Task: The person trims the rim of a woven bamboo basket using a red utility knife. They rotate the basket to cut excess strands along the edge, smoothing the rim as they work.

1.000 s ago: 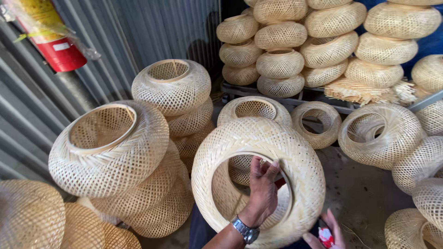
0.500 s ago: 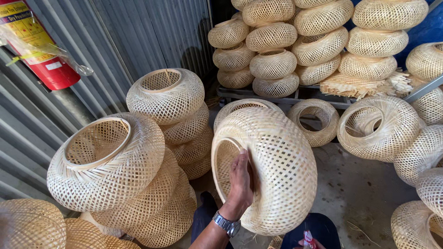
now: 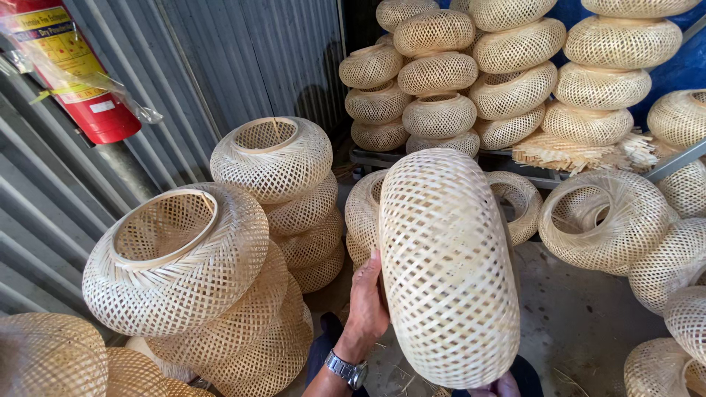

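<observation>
I hold a round woven bamboo lampshade [image 3: 447, 268] upright on its edge in front of me, its woven side facing the camera. My left hand [image 3: 368, 301], with a metal wristwatch, presses flat against the shade's left side. Only the fingertips of my right hand [image 3: 503, 385] show at the bottom edge, under the shade.
Stacks of similar woven shades stand at the left [image 3: 176, 257] and centre left [image 3: 272, 158], on a rack at the back [image 3: 515, 51] and at the right [image 3: 603, 220]. A corrugated metal wall [image 3: 220, 66] with a red fire extinguisher [image 3: 73, 66] runs along the left. Bamboo strips [image 3: 581, 151] lie on the rack.
The shade has been turned from opening-towards-me to edge-on, its opening swinging left. My left hand came out of the opening onto the shade's left side. The view tilted slightly.
</observation>
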